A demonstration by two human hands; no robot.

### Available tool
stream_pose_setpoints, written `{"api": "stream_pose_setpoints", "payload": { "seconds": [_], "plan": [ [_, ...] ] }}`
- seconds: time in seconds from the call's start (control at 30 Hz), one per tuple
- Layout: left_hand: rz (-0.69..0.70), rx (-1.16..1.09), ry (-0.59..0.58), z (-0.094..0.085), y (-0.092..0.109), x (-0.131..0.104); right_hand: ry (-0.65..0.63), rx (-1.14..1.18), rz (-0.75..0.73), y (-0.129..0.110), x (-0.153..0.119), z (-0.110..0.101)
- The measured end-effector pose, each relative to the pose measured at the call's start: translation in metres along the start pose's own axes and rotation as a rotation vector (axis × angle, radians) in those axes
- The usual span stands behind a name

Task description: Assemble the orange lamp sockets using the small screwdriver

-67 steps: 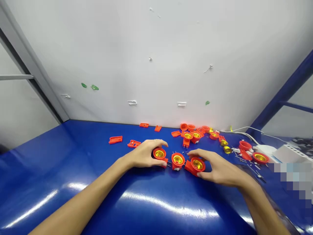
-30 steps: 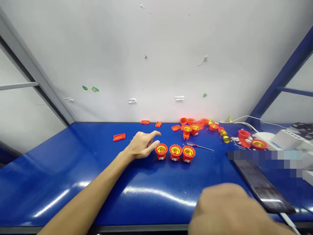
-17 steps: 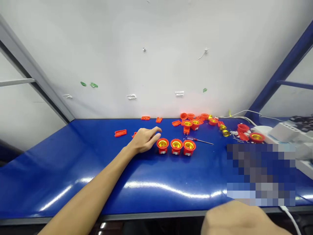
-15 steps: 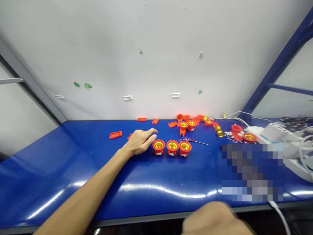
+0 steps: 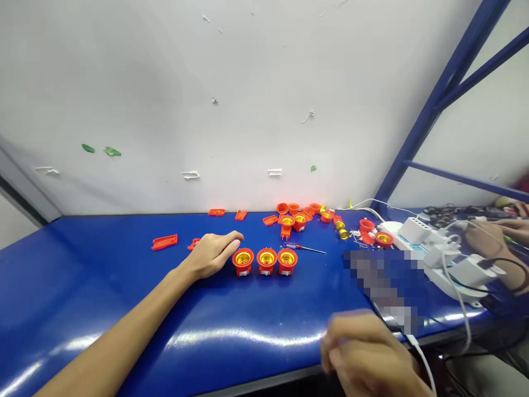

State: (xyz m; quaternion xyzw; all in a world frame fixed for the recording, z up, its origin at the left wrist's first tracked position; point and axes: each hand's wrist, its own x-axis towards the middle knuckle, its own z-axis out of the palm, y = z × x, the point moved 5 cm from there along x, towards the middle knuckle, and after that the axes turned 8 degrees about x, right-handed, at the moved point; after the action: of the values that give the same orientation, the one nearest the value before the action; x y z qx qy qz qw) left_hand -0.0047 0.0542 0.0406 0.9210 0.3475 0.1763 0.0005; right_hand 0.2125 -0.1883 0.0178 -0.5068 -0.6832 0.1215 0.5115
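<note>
Three red lamp sockets with gold screw shells stand upright in a row on the blue table: a left socket [image 5: 243, 261], a middle socket [image 5: 266, 261] and a right socket [image 5: 286, 261]. My left hand [image 5: 212, 255] rests on the table just left of the row. Its thumb and forefinger are apart with nothing between them, close to the left socket. Low at the front edge, my right hand [image 5: 367, 350] is raised and smeared by motion, its fingers bent. Whether it holds anything cannot be made out. Behind the row lies a screwdriver [image 5: 306, 248].
Loose red covers [image 5: 165, 242] lie at left and back. More sockets [image 5: 300, 221] and gold shells [image 5: 343, 234] are heaped at the back. At right are a white power strip [image 5: 430, 275] with chargers, a partly blurred-out phone [image 5: 384, 314] and another person's hands [image 5: 483, 242].
The view has turned to the right, so the table things appear further left. My right hand has risen into view above the table's front edge. My left hand stays by the left socket.
</note>
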Motion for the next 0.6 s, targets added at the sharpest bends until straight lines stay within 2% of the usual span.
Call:
{"api": "stream_pose_setpoints", "payload": {
  "seconds": [0.07, 0.2, 0.4, 0.6],
  "plan": [
    [0.02, -0.003, 0.0, -0.003, 0.003, -0.001, 0.085, 0.034, -0.028, 0.009, 0.027, 0.002],
    [0.035, -0.008, -0.03, -0.005, 0.007, -0.002, 0.068, -0.018, 0.028, 0.03, 0.062, 0.012],
    [0.033, 0.013, -0.064, 0.002, 0.003, -0.003, -0.038, -0.097, 0.064, 0.037, 0.063, 0.028],
    [0.006, 0.035, -0.042, 0.008, 0.007, -0.002, -0.086, -0.121, 0.099, 0.038, 0.063, 0.029]
  ]
}}
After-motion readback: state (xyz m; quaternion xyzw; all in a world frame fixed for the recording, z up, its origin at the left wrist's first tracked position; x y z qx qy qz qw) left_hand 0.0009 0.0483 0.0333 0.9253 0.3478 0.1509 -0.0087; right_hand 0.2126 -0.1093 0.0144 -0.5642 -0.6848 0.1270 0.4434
